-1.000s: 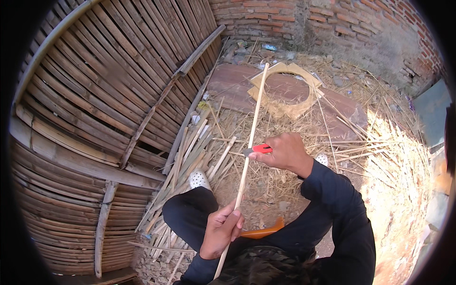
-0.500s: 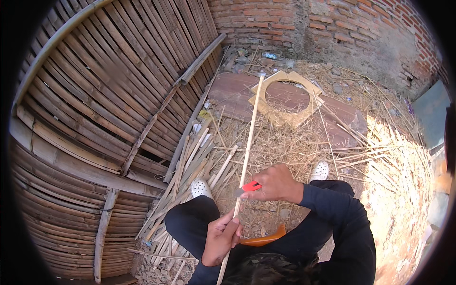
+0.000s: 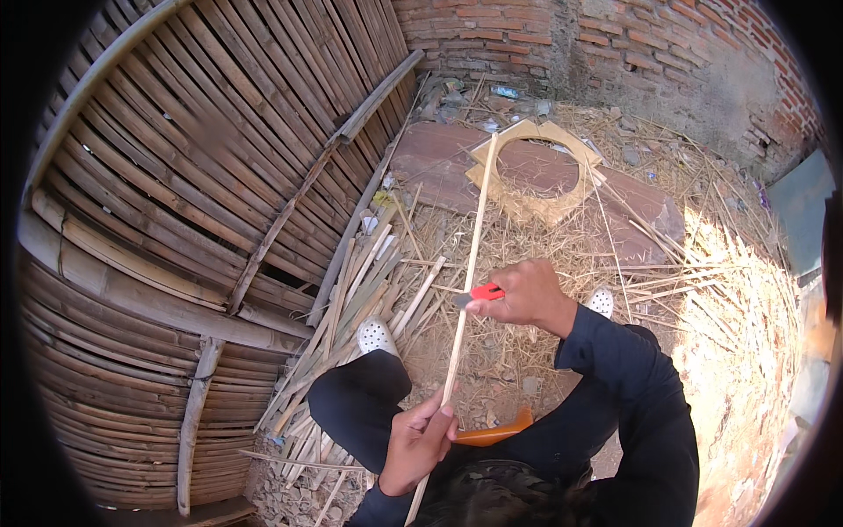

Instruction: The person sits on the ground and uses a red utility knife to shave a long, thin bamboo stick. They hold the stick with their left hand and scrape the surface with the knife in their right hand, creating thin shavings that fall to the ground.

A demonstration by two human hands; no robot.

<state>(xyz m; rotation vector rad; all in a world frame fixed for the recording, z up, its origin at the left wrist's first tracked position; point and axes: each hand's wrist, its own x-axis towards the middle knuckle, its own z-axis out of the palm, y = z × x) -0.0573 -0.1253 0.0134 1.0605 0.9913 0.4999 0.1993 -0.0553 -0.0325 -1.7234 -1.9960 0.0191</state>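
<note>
A long pale bamboo strip [image 3: 474, 237] runs from the lower edge up and away from me, slanting slightly right. My left hand [image 3: 420, 443] is closed round its near part, with the thumb on top. In my right hand [image 3: 529, 297] is a utility knife with a red handle [image 3: 488, 292]. Its grey blade [image 3: 462, 300] rests against the strip around mid-length, and my right thumb lies close beside the strip there. Between my legs, just right of my left hand, is an orange curved piece [image 3: 496, 432], partly hidden by dark clothing.
A pile of split bamboo strips [image 3: 351, 307] lies left, by the slatted bamboo wall [image 3: 202, 167]. Ahead, a pale board with a round hole [image 3: 553, 211] rests on a brown panel [image 3: 430, 167] among shavings. A brick wall [image 3: 509, 39] stands behind. My white clogs [image 3: 376, 335] flank the work.
My right hand and the knife have slid away from me along the strip, away from my left hand. My left hand keeps its grip. The whole view has shifted slightly.
</note>
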